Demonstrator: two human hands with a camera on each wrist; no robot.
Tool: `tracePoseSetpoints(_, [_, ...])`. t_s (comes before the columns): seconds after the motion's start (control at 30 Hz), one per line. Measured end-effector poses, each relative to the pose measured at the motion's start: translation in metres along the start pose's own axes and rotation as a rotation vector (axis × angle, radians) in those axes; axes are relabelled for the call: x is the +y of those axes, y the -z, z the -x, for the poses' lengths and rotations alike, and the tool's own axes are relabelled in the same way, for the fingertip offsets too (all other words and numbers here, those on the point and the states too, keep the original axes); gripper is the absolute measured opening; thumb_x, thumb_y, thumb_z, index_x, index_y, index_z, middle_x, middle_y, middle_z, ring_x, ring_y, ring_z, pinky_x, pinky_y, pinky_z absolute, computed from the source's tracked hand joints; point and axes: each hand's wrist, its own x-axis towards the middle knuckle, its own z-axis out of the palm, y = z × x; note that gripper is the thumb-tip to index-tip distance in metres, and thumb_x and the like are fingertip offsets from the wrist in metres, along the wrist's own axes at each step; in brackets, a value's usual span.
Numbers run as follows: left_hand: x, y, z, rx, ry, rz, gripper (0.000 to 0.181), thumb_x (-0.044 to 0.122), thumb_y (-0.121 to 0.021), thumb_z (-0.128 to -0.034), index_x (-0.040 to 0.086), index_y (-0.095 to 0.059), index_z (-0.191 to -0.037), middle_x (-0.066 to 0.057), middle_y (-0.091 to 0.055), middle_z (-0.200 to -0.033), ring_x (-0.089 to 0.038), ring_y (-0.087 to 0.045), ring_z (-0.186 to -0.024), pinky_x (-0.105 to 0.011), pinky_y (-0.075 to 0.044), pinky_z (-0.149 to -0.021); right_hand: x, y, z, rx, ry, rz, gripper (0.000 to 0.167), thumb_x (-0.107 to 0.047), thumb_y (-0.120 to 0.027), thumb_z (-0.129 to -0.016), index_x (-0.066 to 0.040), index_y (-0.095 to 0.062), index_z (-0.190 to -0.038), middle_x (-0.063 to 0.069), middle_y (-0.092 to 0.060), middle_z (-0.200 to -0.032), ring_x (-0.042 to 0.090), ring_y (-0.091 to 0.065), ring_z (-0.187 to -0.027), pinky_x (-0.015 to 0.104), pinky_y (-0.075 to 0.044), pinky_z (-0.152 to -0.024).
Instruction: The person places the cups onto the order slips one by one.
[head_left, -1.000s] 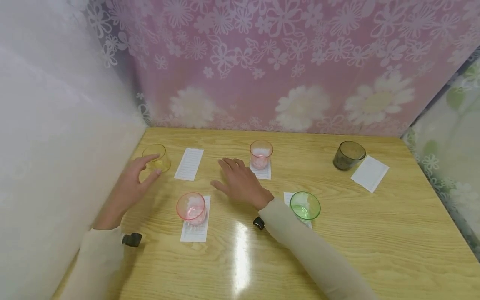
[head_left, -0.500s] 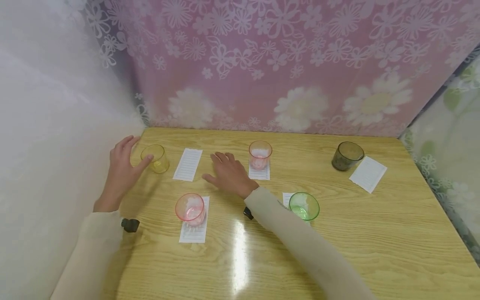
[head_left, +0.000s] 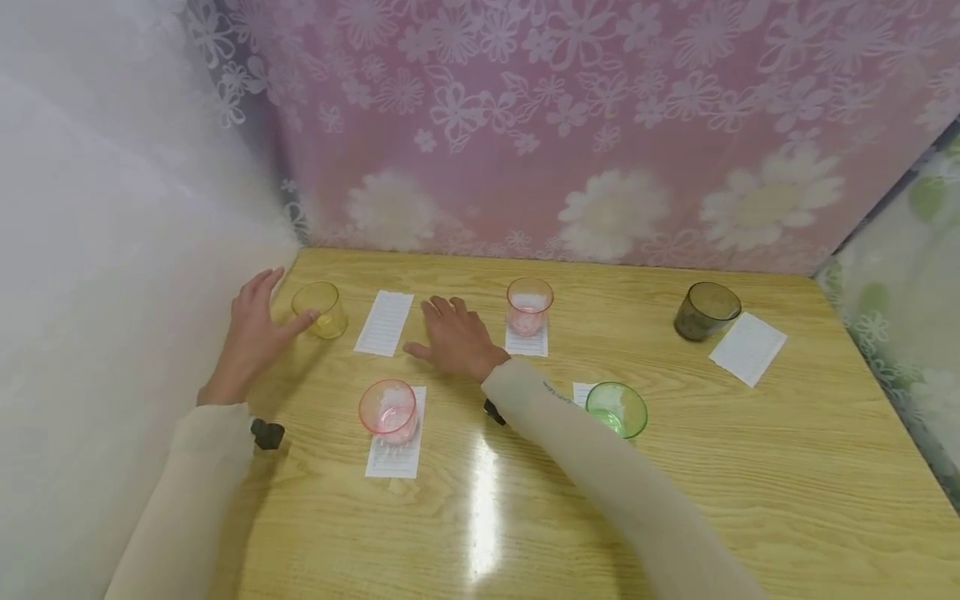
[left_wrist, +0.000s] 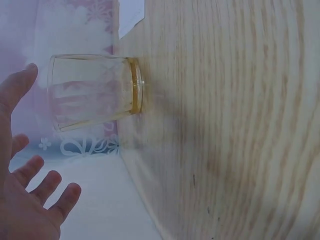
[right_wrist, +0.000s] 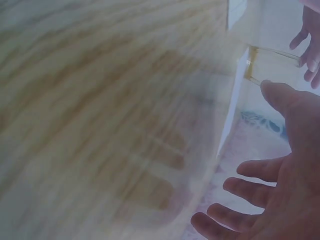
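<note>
A clear yellow glass point(head_left: 322, 317) stands upright at the table's back left corner. My left hand point(head_left: 253, 337) is beside it, fingers spread and thumb near the rim; in the left wrist view a gap shows between the thumb and the yellow glass point(left_wrist: 92, 92). Right of that glass lies a lined paper slip point(head_left: 384, 323). My right hand point(head_left: 459, 340) hovers palm down between this slip and a pink glass point(head_left: 529, 310) at the back, holding nothing. In the right wrist view the fingers of my right hand point(right_wrist: 280, 185) are apart and loosely extended.
Nearer stands another pink glass point(head_left: 390, 417) on a paper slip point(head_left: 401, 462). A green glass point(head_left: 617, 404) stands on paper, beside my right sleeve point(head_left: 570, 442). Far right are a dark grey glass point(head_left: 701, 317) and a white paper point(head_left: 750, 350). A whitish wall point(head_left: 150, 208) bounds the left side.
My left hand has drawn back from around the yellow glass, its fingers now farther from the rim. The right hand has shifted left and slightly back toward the bare paper slip. The glasses stay put.
</note>
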Motion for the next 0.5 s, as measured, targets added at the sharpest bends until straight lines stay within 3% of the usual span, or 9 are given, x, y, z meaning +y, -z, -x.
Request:
tracePoseSetpoints(0.27, [-0.011,-0.005,-0.002,-0.039,0.018,0.011,0.103,0.051,-0.076,-0.1006,0.007,-0.019,-0.175,-0.029,-0.02,-0.178,-0.059,-0.018,-0.161,-0.079,-0.021,-0.126,-0.01,-0.01,-0.014,-0.007,0.04,-0.007,0.086,-0.065,-0.058,-0.107,-0.01,-0.035,-0.17,0.006,-0.031,-0.178,0.038,-0.03,-0.163,0.057,-0.039,-0.127])
tracePoseSetpoints(0.5, [-0.011,-0.014,-0.005,-0.084,0.046,0.014,0.106,0.054,-0.076,-0.1006,0.008,-0.016,-0.176,-0.03,-0.028,-0.175,-0.059,-0.022,-0.161,-0.078,-0.022,-0.126,-0.01,-0.015,-0.023,-0.006,0.04,0.032,0.087,-0.067,-0.056,-0.107,-0.009,-0.035,-0.17,0.006,-0.029,-0.179,0.038,-0.027,-0.164,0.057,-0.037,-0.128])
